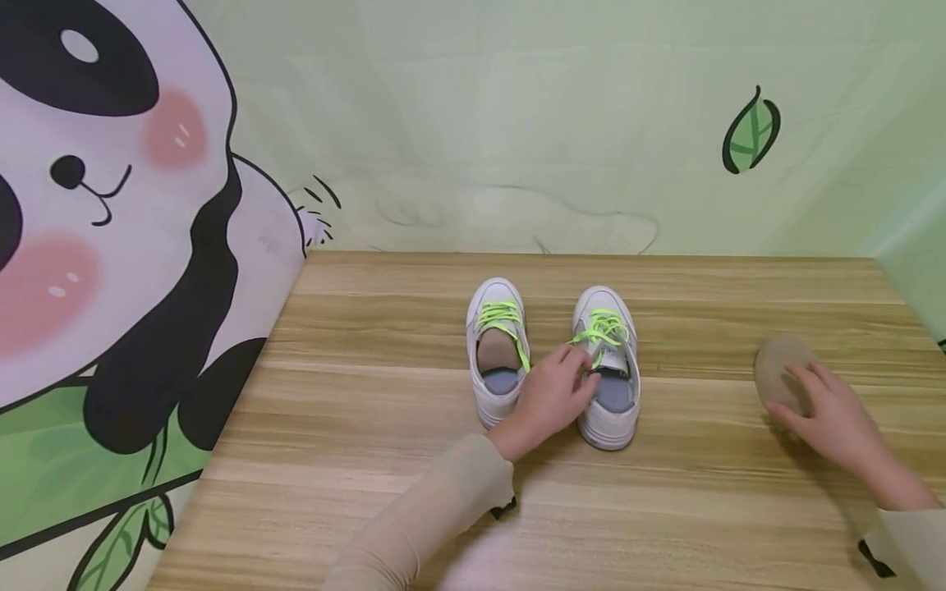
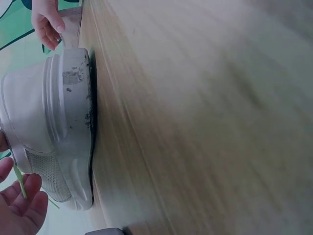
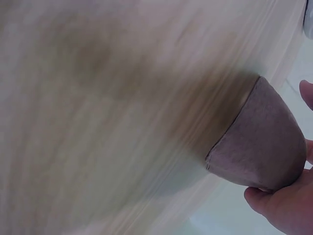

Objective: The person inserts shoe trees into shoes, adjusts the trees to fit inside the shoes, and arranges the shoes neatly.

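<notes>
Two white sneakers with neon-green laces stand side by side, toes away from me, in the head view. The left sneaker (image 1: 480, 394) has a brown toe-shaped shoe insert (image 1: 497, 351) in its opening. At the right sneaker (image 1: 608, 428), my left hand (image 1: 550, 398) holds the near side of the collar. A green lace (image 2: 21, 183) crosses its fingers in the left wrist view. Well to the right, my right hand (image 1: 838, 419) grips another brown shoe insert (image 3: 261, 139) between thumb and fingers, close over the tabletop. Some of its fingers are hidden behind the insert.
The wood-grain table (image 1: 355, 394) runs back to a pale green backdrop (image 1: 517, 123). A large printed panda (image 1: 148, 205) covers the left side of the backdrop. Bare wood lies between the right sneaker and my right hand.
</notes>
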`<state>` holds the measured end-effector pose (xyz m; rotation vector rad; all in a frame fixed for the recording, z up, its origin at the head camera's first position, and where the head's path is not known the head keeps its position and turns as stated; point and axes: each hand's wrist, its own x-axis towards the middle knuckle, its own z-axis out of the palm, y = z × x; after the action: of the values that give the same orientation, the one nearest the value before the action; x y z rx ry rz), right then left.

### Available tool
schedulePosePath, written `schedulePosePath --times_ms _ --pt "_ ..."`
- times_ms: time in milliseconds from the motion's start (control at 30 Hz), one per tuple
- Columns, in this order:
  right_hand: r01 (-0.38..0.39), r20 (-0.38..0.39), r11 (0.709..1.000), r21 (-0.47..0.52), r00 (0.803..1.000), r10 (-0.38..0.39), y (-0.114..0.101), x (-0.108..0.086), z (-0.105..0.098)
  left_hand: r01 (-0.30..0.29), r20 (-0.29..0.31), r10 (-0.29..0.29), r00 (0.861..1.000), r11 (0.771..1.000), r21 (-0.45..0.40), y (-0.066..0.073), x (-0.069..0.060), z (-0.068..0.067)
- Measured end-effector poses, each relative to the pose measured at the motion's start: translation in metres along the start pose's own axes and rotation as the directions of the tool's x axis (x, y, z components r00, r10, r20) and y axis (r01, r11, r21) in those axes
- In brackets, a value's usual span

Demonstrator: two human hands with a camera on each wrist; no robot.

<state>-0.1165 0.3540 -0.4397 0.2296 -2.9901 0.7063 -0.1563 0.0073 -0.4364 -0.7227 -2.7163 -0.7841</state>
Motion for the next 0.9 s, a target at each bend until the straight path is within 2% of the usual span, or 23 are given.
schedulePosePath --times_ms 267,533,700,900 --pt "-0.005 0.022 1.0 -0.018 1.0 0.006 0.0039 -0.0028 0.0004 0.039 0.032 -0.039 0.999 0.999 0.004 -0.0006 0.0019 0.0004" --pt "-0.024 0.027 0.998 -0.051 0.999 0.025 0.0075 -0.0046 0.0016 0.041 0.035 -0.042 0.999 0.999 0.008 0.0003 0.0033 0.0002" --pt "-0.036 0.027 0.997 -0.075 0.999 0.039 0.0087 -0.0045 0.0031 0.061 0.041 -0.063 0.997 0.997 0.04 0.0022 0.0055 -0.0001" --pt "-0.016 0.026 0.997 -0.073 0.999 0.018 0.01 -0.0054 0.0026 0.094 0.069 -0.1 0.993 0.992 0.086 0.0046 0.01 -0.0001"
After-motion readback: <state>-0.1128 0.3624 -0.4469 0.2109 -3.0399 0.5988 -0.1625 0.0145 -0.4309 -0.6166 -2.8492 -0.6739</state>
